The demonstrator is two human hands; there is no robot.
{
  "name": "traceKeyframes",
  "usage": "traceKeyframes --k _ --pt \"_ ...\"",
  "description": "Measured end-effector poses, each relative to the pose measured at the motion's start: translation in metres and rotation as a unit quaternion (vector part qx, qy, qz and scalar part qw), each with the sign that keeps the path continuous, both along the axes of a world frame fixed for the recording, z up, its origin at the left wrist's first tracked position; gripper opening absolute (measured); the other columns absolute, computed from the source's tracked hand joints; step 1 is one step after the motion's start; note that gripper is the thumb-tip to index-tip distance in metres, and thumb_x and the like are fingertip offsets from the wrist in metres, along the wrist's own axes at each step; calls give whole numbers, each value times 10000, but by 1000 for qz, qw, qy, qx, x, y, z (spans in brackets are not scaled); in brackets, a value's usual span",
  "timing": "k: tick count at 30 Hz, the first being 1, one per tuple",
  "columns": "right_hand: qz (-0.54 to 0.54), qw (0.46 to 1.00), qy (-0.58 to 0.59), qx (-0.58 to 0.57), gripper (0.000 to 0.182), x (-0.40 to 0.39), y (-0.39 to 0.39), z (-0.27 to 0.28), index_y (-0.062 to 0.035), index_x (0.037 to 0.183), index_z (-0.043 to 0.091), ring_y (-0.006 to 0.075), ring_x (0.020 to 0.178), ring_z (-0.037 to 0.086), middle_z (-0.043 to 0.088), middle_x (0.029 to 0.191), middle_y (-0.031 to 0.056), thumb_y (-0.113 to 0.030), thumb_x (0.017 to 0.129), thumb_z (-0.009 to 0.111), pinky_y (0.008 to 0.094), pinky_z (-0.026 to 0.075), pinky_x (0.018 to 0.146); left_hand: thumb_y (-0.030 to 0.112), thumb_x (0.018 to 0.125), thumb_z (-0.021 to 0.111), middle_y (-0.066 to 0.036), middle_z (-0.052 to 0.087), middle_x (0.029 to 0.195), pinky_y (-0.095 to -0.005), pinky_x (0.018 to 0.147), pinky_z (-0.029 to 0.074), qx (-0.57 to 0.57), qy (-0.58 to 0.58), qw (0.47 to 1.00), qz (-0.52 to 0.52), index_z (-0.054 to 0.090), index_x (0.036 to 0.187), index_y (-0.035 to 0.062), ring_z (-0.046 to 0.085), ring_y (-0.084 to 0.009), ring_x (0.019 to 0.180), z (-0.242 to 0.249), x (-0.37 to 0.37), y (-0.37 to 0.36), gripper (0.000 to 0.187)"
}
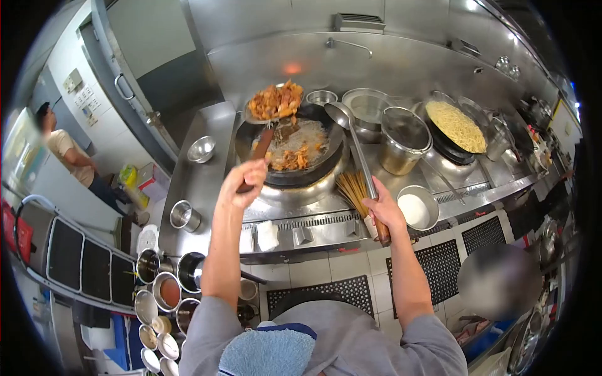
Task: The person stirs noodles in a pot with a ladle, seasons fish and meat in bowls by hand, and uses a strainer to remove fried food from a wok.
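Observation:
My left hand is closed round the wooden handle of a skimmer. Browned fried pieces, perhaps meat, are heaped on it above the far left rim of a black wok. Bubbling oil fills the wok, with more browned pieces floating near its front. My right hand grips a long ladle by its lower handle. The ladle's bowl is up beside the wok's right rim. A bamboo wok brush lies just left of my right hand.
Right of the wok stand a deep steel pot and a pan of white contents. Noodles fill another wok. Steel bowl and cup sit left. Seasoning containers crowd the lower left. A person stands far left.

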State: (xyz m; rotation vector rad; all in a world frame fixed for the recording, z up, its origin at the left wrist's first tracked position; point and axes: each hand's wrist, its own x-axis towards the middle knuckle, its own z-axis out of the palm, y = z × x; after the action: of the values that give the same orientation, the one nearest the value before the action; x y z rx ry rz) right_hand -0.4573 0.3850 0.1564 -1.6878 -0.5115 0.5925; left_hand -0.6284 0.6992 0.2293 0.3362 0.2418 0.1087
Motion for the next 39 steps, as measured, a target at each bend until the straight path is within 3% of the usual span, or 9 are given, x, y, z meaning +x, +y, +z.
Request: traceKeyframes --k 8,12,16,22,26,31,33,35,39 --pt "59 969 -222 -93 750 -41 19 -7 -57 1453 230 201 470 532 569 654 135 -82 786 571 342 449 472 -67 868 514 -61 444 740 -180 376 355 11 -19 999 -29 322 1118 -135 414 -77 480 99 12 24 323" --pt "109 955 -258 -98 736 -112 51 -1 -115 1455 244 331 815 631 621 879 260 -137 819 615 391 480 761 -34 900 485 -59 424 769 -186 371 364 16 -11 999 -44 231 1268 -56 408 -74 493 123 13 30 447" --pt "155 967 -199 32 718 -186 97 -42 -254 1457 266 238 787 612 656 995 180 -100 850 617 359 492 769 -43 894 487 -58 417 768 -185 378 367 6 -5 998 -66 224 1276 -67 399 -77 492 119 -8 45 464" --pt "155 976 -148 -29 218 -266 171 -121 -100 1036 672 384 898 617 646 938 219 -107 835 588 428 491 807 -59 891 465 -68 430 789 -203 389 355 -17 15 996 -84 267 1222 -95 397 -79 490 74 -33 66 388" --pt "91 965 -239 -62 118 -304 212 -180 -67 834 655 370 810 622 650 837 168 -70 764 561 476 507 736 -40 904 454 -78 442 785 -207 408 374 -49 13 994 -101 305 1181 -108 406 -87 499 44 -45 67 321" --pt "128 949 -224 -183 220 -331 231 -207 -70 974 623 379 842 599 598 893 146 -106 764 569 488 493 745 -78 875 484 -44 427 723 -189 413 386 -59 6 991 -123 353 1112 -106 417 -77 497 10 -46 67 273" --pt "347 829 -407 -165 370 -308 249 -242 -96 1150 579 404 882 567 622 972 186 -113 781 569 477 471 799 -74 877 482 -44 426 722 -190 407 375 -63 21 992 -110 356 1109 -104 406 -74 493 4 -50 63 266" --pt "316 919 -182 -152 543 -294 243 -220 -116 1332 486 402 915 544 615 1093 207 -126 796 571 446 453 841 -75 874 480 -46 427 729 -189 402 359 -65 24 991 -110 352 1114 -101 392 -72 487 -5 -49 64 273" --pt "324 933 -147 -49 489 -219 159 -101 -85 1297 509 320 1033 585 621 1131 184 -178 830 616 375 462 899 -72 869 476 -59 458 759 -183 395 354 -50 25 992 -113 423 1121 -129 398 -64 490 -31 -61 75 263"
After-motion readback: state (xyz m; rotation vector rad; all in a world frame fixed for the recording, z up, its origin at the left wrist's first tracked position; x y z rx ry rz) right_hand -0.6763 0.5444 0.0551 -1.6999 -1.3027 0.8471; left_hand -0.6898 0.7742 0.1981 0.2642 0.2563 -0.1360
